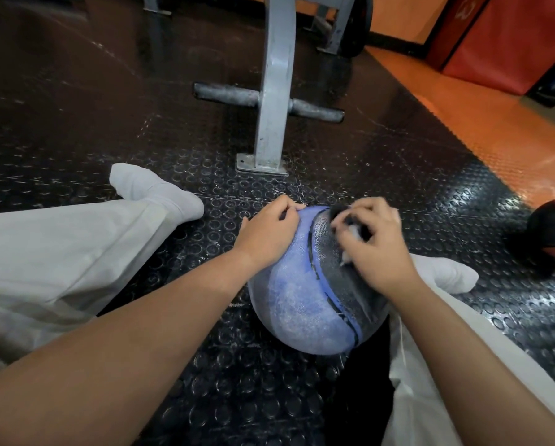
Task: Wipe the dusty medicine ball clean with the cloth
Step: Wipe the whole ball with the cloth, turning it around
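Dust lies in a pale film over the blue panels of the medicine ball [301,304], which sits on the studded black floor mat [205,381] just below the middle of the frame, between my legs. Its dark grey panel faces up and to the right, edged by a blue seam. My right hand [375,246] presses down on that dark panel with its fingers curled tight round the bunched cloth [353,225]; only blurred white and dark scraps of it show between and under my fingers. My left hand [266,233] lies on the ball's upper left, fingers curled over the far edge and gripping it. My light trousers fill the left edge and lower right corner, with one white sock [154,188] to the left of the ball and the other sock [443,272] just right of it. Beyond the ball, in the upper middle, a grey metal post [274,91] with a crossbar stands bolted to the mat. A red-and-black ball [552,233] rests at the right edge, near the orange floor strip [462,107].
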`<state>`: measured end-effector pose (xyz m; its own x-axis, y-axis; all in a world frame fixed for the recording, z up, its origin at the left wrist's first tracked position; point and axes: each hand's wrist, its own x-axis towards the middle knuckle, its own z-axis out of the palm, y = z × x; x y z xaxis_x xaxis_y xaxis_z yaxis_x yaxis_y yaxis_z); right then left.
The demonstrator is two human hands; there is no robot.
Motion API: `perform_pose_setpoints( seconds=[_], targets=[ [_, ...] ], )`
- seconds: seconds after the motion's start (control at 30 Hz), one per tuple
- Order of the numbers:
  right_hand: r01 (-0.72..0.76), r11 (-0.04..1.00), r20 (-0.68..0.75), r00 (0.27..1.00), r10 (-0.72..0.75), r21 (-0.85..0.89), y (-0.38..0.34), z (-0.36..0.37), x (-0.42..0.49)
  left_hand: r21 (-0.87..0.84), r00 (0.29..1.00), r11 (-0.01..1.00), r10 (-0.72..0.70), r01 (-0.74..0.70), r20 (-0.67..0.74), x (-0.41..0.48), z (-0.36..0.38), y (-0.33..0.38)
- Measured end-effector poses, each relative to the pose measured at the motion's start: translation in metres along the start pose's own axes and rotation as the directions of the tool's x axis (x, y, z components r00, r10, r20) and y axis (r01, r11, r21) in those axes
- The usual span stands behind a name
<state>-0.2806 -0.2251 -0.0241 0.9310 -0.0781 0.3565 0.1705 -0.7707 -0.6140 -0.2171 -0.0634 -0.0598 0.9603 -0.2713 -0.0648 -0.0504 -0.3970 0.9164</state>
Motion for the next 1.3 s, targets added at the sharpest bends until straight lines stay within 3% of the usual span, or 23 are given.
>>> perform_pose_setpoints(
  seconds=[0.1, 0.17, 0.23, 0.3, 0.37, 0.43, 0.5, 0.57, 0.63, 0.67, 0.73, 0.83, 0.93, 1.03, 1.1, 1.17, 1.3],
  targets=[
    [-0.379, 0.922, -0.044, 0.923, 0.383, 0.073, 0.015, -0.005, 0.016, 0.046, 1.000, 0.999, -0.004, 0.005, -0.021, -0.001, 0.002, 0.007],
    [-0.441, 0.897, -0.061, 0.895, 0.442, 0.021, 0.017, -0.003, 0.014, 0.072, 1.000, 0.997, 0.000, 0.002, -0.024, 0.001, 0.003, 0.011],
    [-0.296, 0.954, -0.113, 0.951, 0.289, -0.053, 0.007, 0.002, 0.002, 0.100, 1.000, 0.995, 0.001, 0.000, -0.005, 0.005, 0.003, 0.011],
    [-0.012, 0.989, -0.070, 0.998, 0.002, -0.150, -0.009, 0.007, -0.012, 0.105, 0.999, 0.994, -0.013, 0.009, 0.040, 0.011, -0.002, 0.010],
    [0.226, 0.953, 0.061, 0.974, -0.218, -0.203, -0.019, 0.010, -0.022, 0.085, 0.994, 0.996, -0.017, 0.008, 0.108, 0.015, -0.009, 0.008],
    [0.305, 0.940, 0.154, 0.947, -0.282, -0.156, -0.022, 0.009, -0.024, 0.102, 0.989, 0.995, -0.003, -0.013, 0.150, 0.019, -0.015, 0.003],
    [0.215, 0.975, 0.066, 0.975, -0.211, -0.059, -0.011, 0.008, -0.019, 0.142, 0.985, 0.990, -0.006, -0.018, 0.172, 0.022, -0.022, 0.000],
    [-0.060, 0.992, -0.107, 0.992, 0.072, 0.111, -0.001, 0.006, -0.012, 0.195, 0.987, 0.980, 0.014, -0.045, 0.160, 0.021, -0.028, 0.002],
    [-0.319, 0.925, -0.108, 0.932, 0.345, 0.205, 0.003, 0.006, -0.009, 0.320, 0.995, 0.945, 0.038, -0.065, 0.090, 0.019, -0.031, 0.008],
    [-0.368, 0.916, -0.100, 0.917, 0.386, 0.157, 0.004, 0.006, -0.009, 0.367, 0.998, 0.929, 0.043, -0.056, 0.043, 0.016, -0.031, 0.013],
    [-0.406, 0.912, -0.114, 0.905, 0.409, 0.056, 0.004, 0.003, -0.010, 0.328, 1.000, 0.944, 0.015, -0.016, 0.008, 0.008, -0.026, 0.021],
    [-0.409, 0.912, -0.091, 0.910, 0.404, -0.040, 0.003, -0.005, -0.010, 0.116, 0.996, 0.990, -0.084, 0.081, 0.023, -0.006, -0.007, 0.032],
    [-0.349, 0.929, -0.072, 0.937, 0.342, -0.123, -0.004, -0.006, -0.009, 0.207, 0.992, 0.970, -0.121, 0.123, -0.022, -0.009, 0.009, 0.043],
    [-0.163, 0.972, -0.059, 0.986, 0.156, -0.169, -0.021, 0.000, -0.015, 0.319, 0.994, 0.942, -0.090, 0.103, -0.056, -0.009, 0.016, 0.049],
    [-0.068, 0.986, -0.024, 0.998, 0.065, -0.155, -0.024, -0.001, -0.016, 0.285, 0.998, 0.957, -0.037, 0.049, -0.048, -0.011, 0.012, 0.045],
    [-0.110, 0.990, -0.027, 0.994, 0.108, -0.090, -0.018, -0.005, -0.013, 0.201, 0.998, 0.980, -0.001, 0.012, -0.056, -0.017, 0.006, 0.038],
    [-0.381, 0.916, -0.055, 0.919, 0.390, 0.121, 0.001, -0.014, -0.001, 0.096, 0.996, 0.995, 0.036, -0.028, -0.080, -0.030, 0.007, 0.031]
  ],
)
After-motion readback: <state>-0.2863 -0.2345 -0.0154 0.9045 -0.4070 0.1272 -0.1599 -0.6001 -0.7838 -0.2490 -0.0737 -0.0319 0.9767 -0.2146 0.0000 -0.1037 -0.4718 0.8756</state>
